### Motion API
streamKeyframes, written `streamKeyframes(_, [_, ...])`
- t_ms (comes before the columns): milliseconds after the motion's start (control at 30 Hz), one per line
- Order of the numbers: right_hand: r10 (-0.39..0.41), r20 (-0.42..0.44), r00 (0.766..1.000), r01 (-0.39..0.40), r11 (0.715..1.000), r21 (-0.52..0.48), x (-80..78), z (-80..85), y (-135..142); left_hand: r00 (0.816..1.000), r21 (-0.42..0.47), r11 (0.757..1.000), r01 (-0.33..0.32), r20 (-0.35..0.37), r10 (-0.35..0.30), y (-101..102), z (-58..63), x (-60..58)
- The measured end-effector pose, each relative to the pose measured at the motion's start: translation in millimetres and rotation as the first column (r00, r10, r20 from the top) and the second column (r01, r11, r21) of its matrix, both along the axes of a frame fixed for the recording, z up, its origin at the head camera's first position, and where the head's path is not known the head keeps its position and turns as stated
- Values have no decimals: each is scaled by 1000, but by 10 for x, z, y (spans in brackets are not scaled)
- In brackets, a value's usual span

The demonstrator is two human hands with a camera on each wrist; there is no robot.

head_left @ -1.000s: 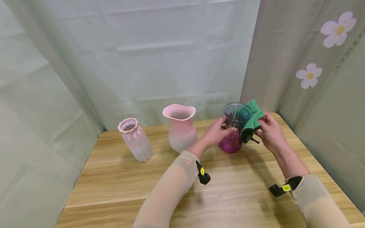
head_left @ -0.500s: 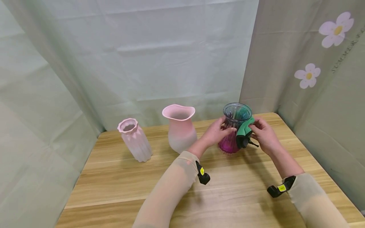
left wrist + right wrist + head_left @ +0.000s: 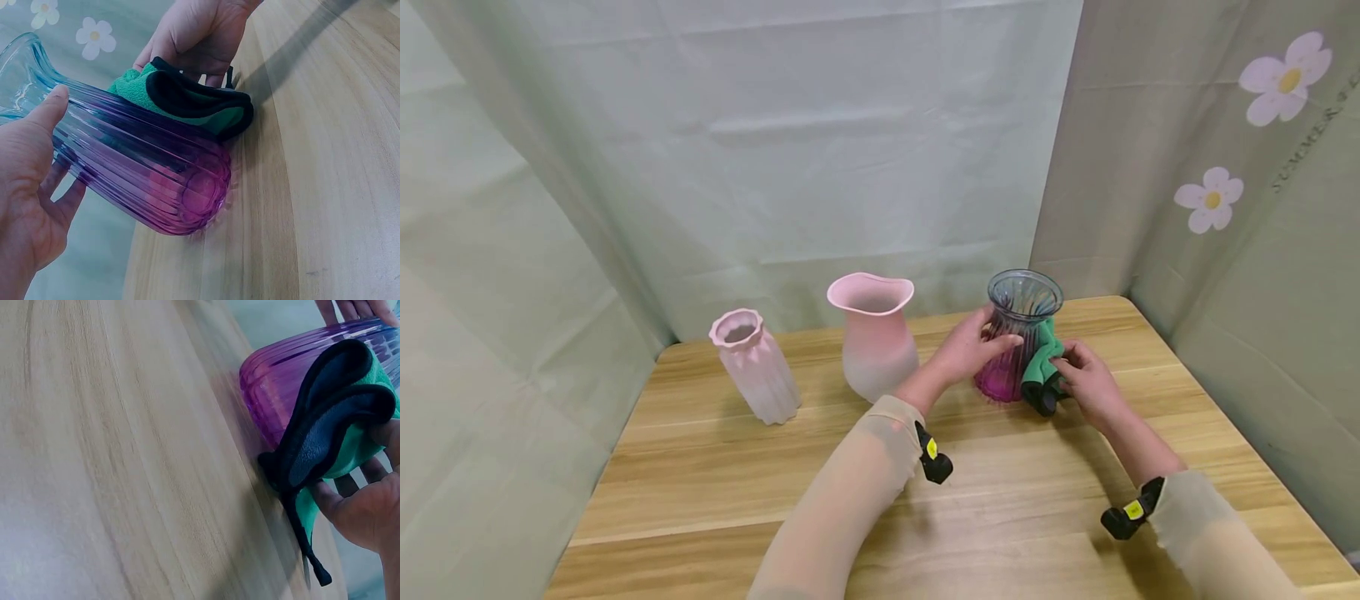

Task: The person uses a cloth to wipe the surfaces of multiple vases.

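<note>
A ribbed glass vase (image 3: pixel 1006 367), blue-grey at its flared rim and magenta at the base, stands upright toward the table's back right. My left hand (image 3: pixel 961 348) holds it from the left, thumb across the front and fingers behind, as the left wrist view shows through the glass. On the vase's right side lies a green cloth (image 3: pixel 1042 362) with black edging and a black loop. My right hand (image 3: pixel 1092 385) grips the bunched cloth against the lower part of the glass. In the right wrist view, the folded cloth (image 3: pixel 356 450) hides part of the vase.
Left of the glass vase stands a pink-to-white vase (image 3: pixel 880 358) with a wavy rim. Farther left is a slimmer pleated vase (image 3: pixel 760 375) in pink and white. All are on a wooden table (image 3: pixel 715 500), with pale curtains (image 3: pixel 805 150) behind and at the sides.
My right hand and the cloth have slid down the vase's right side, from near the rim to the lower body. The left hand keeps its hold, and the vase stays in place.
</note>
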State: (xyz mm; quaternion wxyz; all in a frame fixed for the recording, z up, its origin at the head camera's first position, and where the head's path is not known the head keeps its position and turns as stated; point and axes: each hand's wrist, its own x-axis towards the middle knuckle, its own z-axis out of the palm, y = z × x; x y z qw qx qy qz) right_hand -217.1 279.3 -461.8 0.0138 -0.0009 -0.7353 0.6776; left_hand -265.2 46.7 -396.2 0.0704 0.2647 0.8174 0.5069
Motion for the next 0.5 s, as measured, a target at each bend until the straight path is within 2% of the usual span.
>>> streamKeyframes(267, [-34,-3,999,34,999,2,19,34,-32,1000,8,1000,11,-8,-11,1,-11,-16])
streamKeyframes(500, [-45,-71,996,41,998,-52,4,222,-87,1000,6,1000,7,-5,-7,5,-13,-9])
